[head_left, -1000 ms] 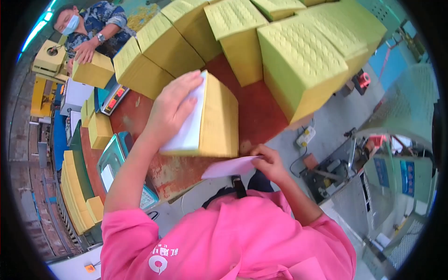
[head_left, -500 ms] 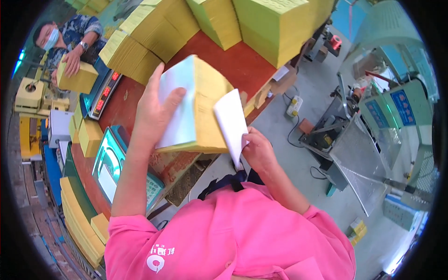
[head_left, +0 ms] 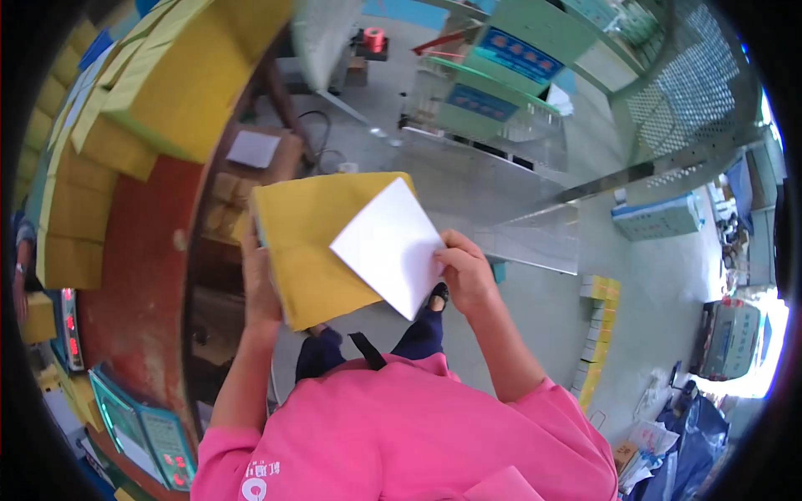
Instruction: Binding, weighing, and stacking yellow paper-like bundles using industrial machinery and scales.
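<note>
Head view shows the person in a pink top looking down at a yellow box (head_left: 313, 246) held out in front of the body. Left hand (head_left: 259, 288) grips the box at its left edge, fingers wrapped round behind it. Right hand (head_left: 464, 271) pinches a white sheet (head_left: 391, 246) by its right corner, and the sheet lies flat across the right side of the box, touching it. Half a second ago the sheet stood up on its edge beside the box; now it is laid over the box like a diamond. The box was above the red table (head_left: 134, 275) then, and now it is to the right of the table, over the grey floor (head_left: 535, 334). Stacks of yellow boxes (head_left: 167, 83) sit up and left of the held box, on the table.
</note>
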The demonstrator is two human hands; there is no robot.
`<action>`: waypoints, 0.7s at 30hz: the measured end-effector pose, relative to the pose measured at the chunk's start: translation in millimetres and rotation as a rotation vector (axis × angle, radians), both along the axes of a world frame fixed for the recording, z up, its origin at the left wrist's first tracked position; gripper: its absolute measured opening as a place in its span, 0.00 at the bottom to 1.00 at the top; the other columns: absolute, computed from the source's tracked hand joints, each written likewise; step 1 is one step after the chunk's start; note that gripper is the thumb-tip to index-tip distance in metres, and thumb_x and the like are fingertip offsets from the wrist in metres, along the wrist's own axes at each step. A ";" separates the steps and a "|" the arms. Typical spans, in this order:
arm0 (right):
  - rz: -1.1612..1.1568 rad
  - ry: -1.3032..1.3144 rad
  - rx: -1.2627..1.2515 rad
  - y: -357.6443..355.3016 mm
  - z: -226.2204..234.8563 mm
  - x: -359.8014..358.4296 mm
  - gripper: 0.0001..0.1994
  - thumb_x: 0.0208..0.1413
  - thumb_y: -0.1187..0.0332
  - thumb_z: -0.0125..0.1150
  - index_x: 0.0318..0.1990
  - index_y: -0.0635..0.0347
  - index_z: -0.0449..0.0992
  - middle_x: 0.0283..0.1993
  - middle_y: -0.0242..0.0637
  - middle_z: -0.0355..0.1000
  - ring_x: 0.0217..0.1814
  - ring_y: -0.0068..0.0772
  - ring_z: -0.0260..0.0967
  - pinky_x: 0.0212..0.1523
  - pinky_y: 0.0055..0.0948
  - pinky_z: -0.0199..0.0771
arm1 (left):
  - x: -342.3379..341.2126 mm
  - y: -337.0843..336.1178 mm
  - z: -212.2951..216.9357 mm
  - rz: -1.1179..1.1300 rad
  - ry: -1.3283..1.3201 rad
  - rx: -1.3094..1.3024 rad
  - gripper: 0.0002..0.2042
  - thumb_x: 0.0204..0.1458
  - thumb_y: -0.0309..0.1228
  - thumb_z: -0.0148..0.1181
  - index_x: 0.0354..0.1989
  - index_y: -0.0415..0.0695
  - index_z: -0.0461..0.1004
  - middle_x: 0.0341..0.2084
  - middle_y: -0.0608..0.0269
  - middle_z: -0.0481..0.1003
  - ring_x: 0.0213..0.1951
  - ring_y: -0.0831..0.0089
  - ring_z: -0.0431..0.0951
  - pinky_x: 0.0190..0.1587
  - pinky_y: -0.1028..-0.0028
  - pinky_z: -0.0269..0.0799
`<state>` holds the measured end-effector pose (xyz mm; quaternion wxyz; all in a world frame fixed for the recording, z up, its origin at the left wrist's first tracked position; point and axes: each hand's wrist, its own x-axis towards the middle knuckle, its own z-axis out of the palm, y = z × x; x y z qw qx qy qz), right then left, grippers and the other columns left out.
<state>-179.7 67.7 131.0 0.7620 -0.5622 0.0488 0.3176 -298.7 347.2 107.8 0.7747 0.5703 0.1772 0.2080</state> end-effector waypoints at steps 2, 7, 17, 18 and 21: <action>-0.031 -0.025 -0.057 -77.0 -4.4 31.5 0.05 0.48 0.75 0.52 0.33 0.61 0.73 0.30 0.31 0.70 0.35 0.25 0.67 0.38 0.23 0.63 | 54.8 -46.6 -36.3 -0.317 0.186 0.468 0.28 0.63 0.45 0.45 0.67 0.43 0.54 0.61 0.56 0.61 0.61 0.68 0.64 0.60 0.68 0.63; -0.106 0.004 -0.124 -231.2 -28.9 115.6 0.07 0.48 0.73 0.51 0.36 0.63 0.71 0.31 0.32 0.70 0.36 0.26 0.67 0.40 0.24 0.65 | 179.7 -213.0 -54.1 -0.249 -0.002 0.320 0.23 0.65 0.44 0.44 0.61 0.41 0.62 0.53 0.58 0.68 0.55 0.72 0.68 0.55 0.72 0.67; -0.243 0.331 0.221 -332.0 -90.6 186.9 0.13 0.48 0.72 0.52 0.43 0.63 0.71 0.41 0.36 0.73 0.46 0.31 0.70 0.52 0.30 0.67 | 253.2 -253.2 -144.9 -0.336 -0.143 0.955 0.28 0.63 0.49 0.41 0.60 0.37 0.63 0.54 0.52 0.69 0.59 0.63 0.66 0.61 0.68 0.60; -0.286 0.409 0.332 -329.4 -94.2 185.9 0.15 0.48 0.73 0.53 0.45 0.63 0.71 0.44 0.37 0.73 0.49 0.32 0.71 0.54 0.31 0.68 | 247.1 -252.8 -156.5 -0.314 -0.044 0.717 0.27 0.62 0.48 0.42 0.60 0.37 0.63 0.53 0.53 0.69 0.58 0.64 0.68 0.59 0.68 0.62; -0.364 0.476 0.555 -338.8 -128.1 183.7 0.18 0.48 0.73 0.53 0.50 0.64 0.69 0.49 0.39 0.73 0.55 0.38 0.70 0.60 0.38 0.69 | 241.2 -255.2 -161.2 -0.290 0.066 0.335 0.26 0.62 0.46 0.44 0.60 0.38 0.64 0.53 0.54 0.69 0.55 0.65 0.70 0.57 0.68 0.66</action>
